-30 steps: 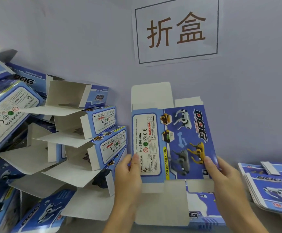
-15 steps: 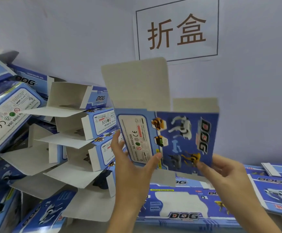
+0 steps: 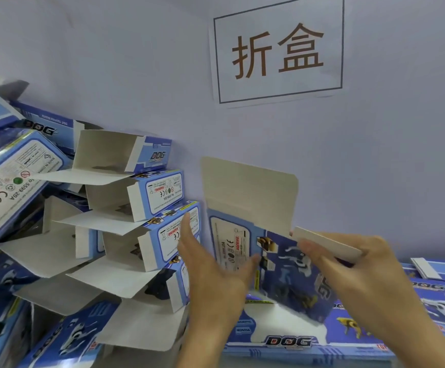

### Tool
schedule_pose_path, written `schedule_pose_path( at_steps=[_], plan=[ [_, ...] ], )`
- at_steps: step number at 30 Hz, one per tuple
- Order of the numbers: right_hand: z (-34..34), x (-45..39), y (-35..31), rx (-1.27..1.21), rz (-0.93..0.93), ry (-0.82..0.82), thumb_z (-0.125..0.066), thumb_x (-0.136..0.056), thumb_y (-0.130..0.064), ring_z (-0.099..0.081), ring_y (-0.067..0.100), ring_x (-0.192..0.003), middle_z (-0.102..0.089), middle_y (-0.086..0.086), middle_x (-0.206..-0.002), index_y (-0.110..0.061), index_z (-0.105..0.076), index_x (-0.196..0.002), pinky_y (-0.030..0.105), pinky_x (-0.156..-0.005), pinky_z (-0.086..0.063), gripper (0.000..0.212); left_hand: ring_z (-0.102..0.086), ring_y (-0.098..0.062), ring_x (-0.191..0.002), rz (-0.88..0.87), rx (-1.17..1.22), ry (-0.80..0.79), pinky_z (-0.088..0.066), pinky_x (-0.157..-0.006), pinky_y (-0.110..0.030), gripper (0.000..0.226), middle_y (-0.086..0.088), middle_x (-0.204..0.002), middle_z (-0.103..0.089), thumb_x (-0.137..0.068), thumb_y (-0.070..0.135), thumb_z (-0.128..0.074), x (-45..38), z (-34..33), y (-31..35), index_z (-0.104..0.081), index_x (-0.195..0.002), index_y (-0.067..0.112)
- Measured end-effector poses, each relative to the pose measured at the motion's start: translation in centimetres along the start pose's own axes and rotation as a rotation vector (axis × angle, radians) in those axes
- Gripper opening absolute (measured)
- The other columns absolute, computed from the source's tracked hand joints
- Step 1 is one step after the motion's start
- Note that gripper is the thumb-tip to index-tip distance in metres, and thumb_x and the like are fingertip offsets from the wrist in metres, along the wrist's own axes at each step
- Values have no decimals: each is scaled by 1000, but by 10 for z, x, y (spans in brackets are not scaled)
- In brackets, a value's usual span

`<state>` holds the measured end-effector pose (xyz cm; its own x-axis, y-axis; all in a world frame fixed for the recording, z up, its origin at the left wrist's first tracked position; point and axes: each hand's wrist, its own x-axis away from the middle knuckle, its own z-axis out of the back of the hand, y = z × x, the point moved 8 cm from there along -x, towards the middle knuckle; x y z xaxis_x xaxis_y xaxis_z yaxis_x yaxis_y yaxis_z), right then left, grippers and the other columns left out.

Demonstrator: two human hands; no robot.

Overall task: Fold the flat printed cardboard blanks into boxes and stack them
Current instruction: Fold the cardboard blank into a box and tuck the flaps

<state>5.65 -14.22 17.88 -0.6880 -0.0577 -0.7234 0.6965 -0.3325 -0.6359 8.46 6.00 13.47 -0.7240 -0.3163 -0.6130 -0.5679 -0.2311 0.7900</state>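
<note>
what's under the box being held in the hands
A flat printed blank lies beneath the held box, its DOG logo showing. More flat blanks spread to the right. The hands and box cover how many blanks are stacked there.

Two hands (image 3: 213,272); one held box (image 3: 269,251); one wall sign (image 3: 278,49).

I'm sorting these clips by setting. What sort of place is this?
Likely a packaging workstation: a wall sign reading "fold boxes", a pile of folded boxes at left, flat blanks at right.
</note>
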Motion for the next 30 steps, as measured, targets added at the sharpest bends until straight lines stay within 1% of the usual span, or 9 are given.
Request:
schedule_pose_path(
  at_steps=[2,6,10,13,18,21,24,27,30],
  plan=[
    [-7,0,-2,-5,26,-15,-65,-91,-24,-42,5,-44,-52,-10,-46,-15,-79,-78,13,-42,-32,21,-37,14,-130,42,217,-87,-51,-82,-9,111,25,-153,-24,-63,54,-82,5,-11,12,-10,-147,58],
    [-20,3,-8,-31,25,-82,-56,-82,-48,-66,22,-72,-74,-5,-76,-55,-75,-86,34,-58,-53,21,-42,-14,-139,139,399,-62,-52,-82,-15,95,14,-156,-31,-65,64,-63,3,-16,12,-12,-145,62],
    [-30,4,0,-63,-25,-157,-56,-84,-44,-64,10,-63,-71,-13,-67,-27,-81,-84,22,-56,-53,30,-48,-11,-131,187,386,13,-52,-65,-10,89,16,-151,-36,-68,58,-60,0,-9,-2,-20,-147,51],
    [-31,3,-3,-32,-29,-159,-55,-88,-39,-55,3,-53,-58,-16,-52,-24,-78,-76,6,-47,-37,30,-53,4,-110,189,389,19,-49,-57,-5,81,19,-138,-44,-72,52,-60,-2,-7,-5,-24,-145,49],
    [-30,2,1,27,-41,-151,-52,-98,-27,-50,5,-50,-54,-14,-49,-17,-67,-67,11,-45,-33,36,-53,1,-113,164,392,-4,-51,-62,-6,77,22,-135,-46,-75,51,-61,-2,-5,-4,-27,-145,48],
    [-25,1,1,9,-39,-98,-49,-101,-22,-57,5,-56,-64,-14,-58,-31,-71,-73,19,-52,-45,37,-58,-7,-114,101,341,-11,-53,-66,-10,57,15,-129,-55,-87,37,-72,-2,-2,-2,-38,-132,49],
    [-17,-1,2,-4,-50,5,-47,-100,-31,-66,1,-88,-74,-19,-94,-45,-73,-106,25,-72,-55,30,-62,0,-102,10,272,-87,-52,-72,-11,45,23,-106,-64,-79,28,-58,0,-5,4,-46,-118,46],
    [-5,-1,10,-81,-97,128,-47,-99,-34,-60,-13,-105,-68,-33,-108,-47,-62,-125,16,-86,-49,32,-63,-5,-105,-60,229,-191,-51,-79,-14,50,18,-108,-66,-80,22,-52,5,-12,12,-49,-128,35],
    [-3,-1,12,-137,-115,137,-43,-103,-32,-51,-29,-99,-57,-52,-100,-54,-57,-118,-4,-73,-40,30,-61,-1,-105,-143,189,-271,-49,-80,-12,55,21,-111,-64,-81,12,-46,11,-18,26,-49,-132,31]
  ],
)
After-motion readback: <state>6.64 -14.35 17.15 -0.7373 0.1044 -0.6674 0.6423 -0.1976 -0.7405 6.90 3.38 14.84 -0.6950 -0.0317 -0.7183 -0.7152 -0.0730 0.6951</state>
